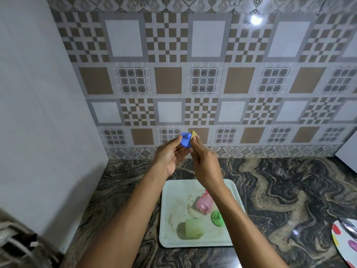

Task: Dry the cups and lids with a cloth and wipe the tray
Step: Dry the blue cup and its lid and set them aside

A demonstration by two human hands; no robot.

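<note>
I hold a small blue lid up in front of the tiled wall. My left hand grips it from the left by thumb and fingers. My right hand pinches a small tan cloth against the lid's right edge. Below my arms lies a white tray with brown smears. On the tray lie a pink cup on its side, a pale green cup on its side and a green lid.
The tray sits on a dark marbled countertop. A plate with coloured dots pokes in at the right edge. A white wall stands at the left, with a dark metal object at the bottom left corner.
</note>
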